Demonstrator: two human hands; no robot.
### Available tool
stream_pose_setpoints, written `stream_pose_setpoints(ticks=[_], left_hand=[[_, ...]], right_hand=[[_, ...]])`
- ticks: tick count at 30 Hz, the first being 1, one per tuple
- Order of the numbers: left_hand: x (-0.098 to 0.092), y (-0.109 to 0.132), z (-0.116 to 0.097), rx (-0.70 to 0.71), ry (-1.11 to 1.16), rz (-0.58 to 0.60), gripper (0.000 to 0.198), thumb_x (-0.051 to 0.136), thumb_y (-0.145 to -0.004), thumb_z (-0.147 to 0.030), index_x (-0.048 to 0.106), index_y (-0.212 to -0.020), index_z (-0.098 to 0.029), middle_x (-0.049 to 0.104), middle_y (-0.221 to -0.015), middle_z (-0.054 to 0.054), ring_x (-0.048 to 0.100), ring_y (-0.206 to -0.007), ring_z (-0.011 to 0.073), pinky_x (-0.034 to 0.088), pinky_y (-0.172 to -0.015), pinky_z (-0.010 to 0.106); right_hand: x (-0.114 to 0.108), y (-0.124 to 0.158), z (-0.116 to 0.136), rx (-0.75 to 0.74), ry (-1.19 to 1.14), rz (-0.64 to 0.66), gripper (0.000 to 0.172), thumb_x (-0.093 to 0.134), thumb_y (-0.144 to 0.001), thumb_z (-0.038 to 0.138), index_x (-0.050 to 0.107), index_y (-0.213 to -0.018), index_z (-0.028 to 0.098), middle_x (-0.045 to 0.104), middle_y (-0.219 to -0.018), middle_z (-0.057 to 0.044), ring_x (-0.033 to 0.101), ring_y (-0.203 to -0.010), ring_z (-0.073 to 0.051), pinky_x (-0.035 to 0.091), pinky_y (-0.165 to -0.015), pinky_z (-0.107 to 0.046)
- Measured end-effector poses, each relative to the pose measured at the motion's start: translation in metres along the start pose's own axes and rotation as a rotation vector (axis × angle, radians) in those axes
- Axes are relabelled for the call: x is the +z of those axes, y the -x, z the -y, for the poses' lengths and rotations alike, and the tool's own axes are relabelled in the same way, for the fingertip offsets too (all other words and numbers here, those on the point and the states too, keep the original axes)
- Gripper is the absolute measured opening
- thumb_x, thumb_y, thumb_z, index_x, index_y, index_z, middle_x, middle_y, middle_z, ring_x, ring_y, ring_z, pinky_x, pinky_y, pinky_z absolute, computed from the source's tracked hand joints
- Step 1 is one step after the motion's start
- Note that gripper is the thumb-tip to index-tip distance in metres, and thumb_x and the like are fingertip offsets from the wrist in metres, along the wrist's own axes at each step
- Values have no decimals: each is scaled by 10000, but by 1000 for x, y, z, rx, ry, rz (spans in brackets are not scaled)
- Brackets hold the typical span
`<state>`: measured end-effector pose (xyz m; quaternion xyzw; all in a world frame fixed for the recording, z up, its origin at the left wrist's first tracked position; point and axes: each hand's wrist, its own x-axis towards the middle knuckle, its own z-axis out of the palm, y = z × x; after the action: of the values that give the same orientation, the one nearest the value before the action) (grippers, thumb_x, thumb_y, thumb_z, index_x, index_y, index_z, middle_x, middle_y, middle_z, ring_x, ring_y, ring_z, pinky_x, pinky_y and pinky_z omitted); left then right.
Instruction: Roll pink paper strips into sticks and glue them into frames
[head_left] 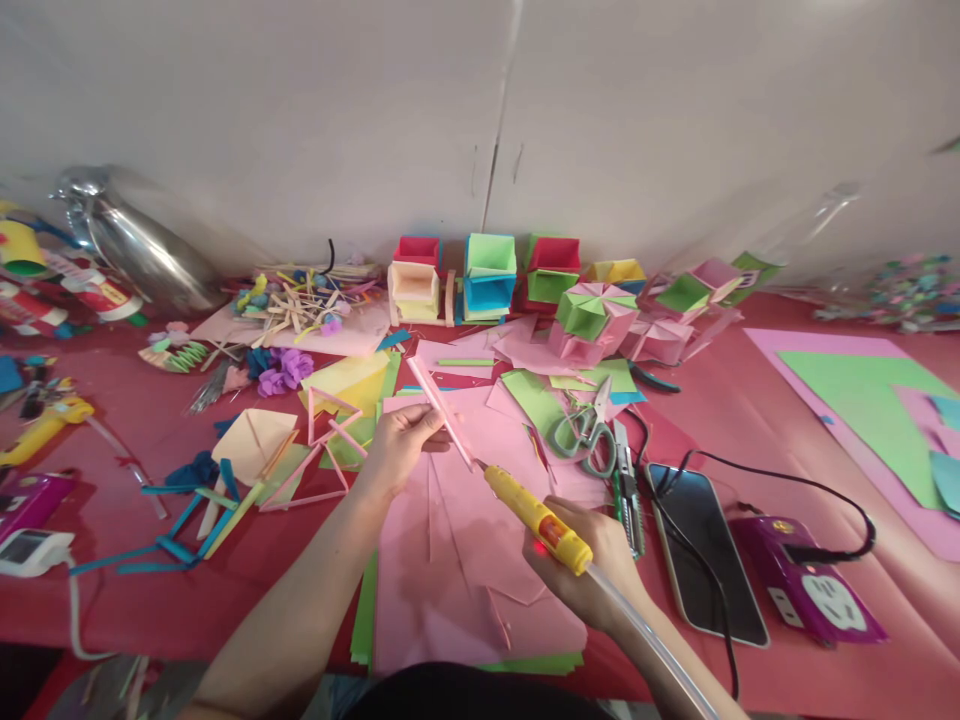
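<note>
My left hand (407,445) pinches a narrow folded strip of pink paper (439,408) that slants down to the right. My right hand (589,560) is wrapped round a yellow hot glue gun (536,515), with a clear glue stick (649,640) running out of its back end. The gun's nozzle meets or nearly meets the strip's lower end; whether they touch I cannot tell. Beneath both hands lies a stack of pink paper sheets (409,600), with green sheets showing under its edges.
To the right are scissors (589,435), a box cutter (626,490), a phone (705,550) crossed by a black cable, and a purple power strip (806,580). Coloured paper boxes (490,275) line the wall. Pink paper frames (326,455) and blue paper strips (180,530) lie at left.
</note>
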<state>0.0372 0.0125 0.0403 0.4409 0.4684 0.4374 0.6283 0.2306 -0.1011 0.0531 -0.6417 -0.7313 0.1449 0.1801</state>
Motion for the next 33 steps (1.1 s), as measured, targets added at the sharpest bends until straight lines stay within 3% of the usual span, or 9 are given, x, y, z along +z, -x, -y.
stream_pose_setpoints(ticks=[13, 28, 33], left_hand=[[1, 2, -1, 13, -3, 15, 362, 667, -669, -449, 703, -828, -126, 716, -859, 101, 663, -640, 173, 552, -613, 280], [0, 0, -1, 16, 38, -16, 295, 667, -687, -399, 708, -809, -134, 719, -830, 95, 659, -620, 158, 544, -584, 248], [-1, -1, 2, 31, 41, -41, 331, 668, -680, -422, 708, -854, -144, 715, -868, 101, 672, -672, 184, 551, -610, 275]], right_hand=[[3, 1, 0, -1, 15, -50, 181, 456, -687, 266, 390, -536, 192, 474, -531, 28, 443, -445, -85, 254, -460, -209], [4, 3, 0, -3, 29, -20, 172, 450, -691, 259, 391, -543, 195, 474, -534, 26, 451, -454, -91, 261, -461, -216], [1, 3, -8, 51, 86, -8, 99, 469, -710, 246, 449, -621, 207, 546, -639, 2, 501, -486, -114, 292, -458, -238]])
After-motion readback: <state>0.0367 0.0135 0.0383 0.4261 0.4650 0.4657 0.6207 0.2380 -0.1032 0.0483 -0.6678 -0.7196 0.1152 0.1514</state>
